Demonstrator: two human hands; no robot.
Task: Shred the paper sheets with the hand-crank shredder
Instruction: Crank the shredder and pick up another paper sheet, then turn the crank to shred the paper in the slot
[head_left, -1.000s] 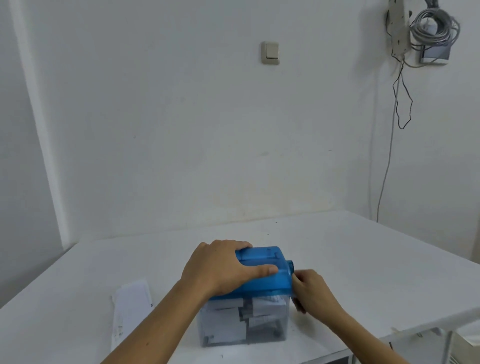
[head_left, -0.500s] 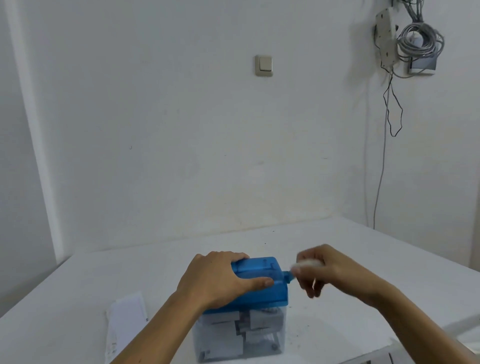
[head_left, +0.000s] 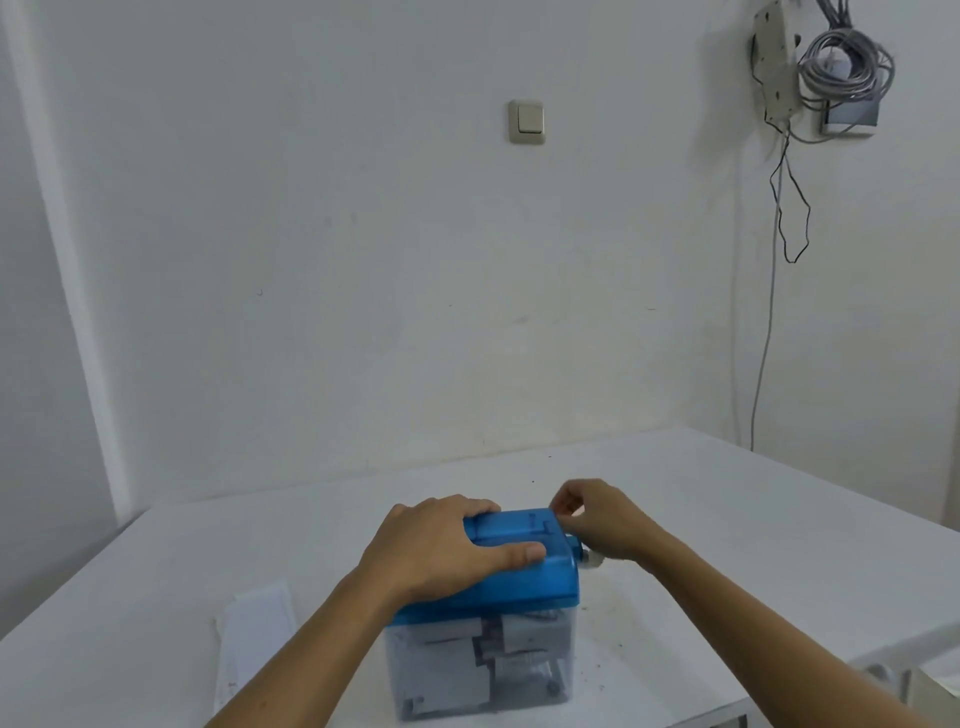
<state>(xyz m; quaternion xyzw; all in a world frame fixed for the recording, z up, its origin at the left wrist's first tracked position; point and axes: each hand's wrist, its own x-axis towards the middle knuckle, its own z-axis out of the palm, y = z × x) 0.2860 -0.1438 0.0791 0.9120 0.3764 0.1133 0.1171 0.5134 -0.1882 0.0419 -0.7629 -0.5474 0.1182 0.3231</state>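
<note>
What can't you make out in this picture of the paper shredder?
Head view only:
- Crank handle: mostly hidden inside the right hand; only a white stub shows.
- Blue lid: the left hand covers much of it, so any paper feeding in cannot be seen.
- Paper sheets: partly behind the left forearm; print too small to read.
- Bin: contents blurred by its cloudy wall.
</note>
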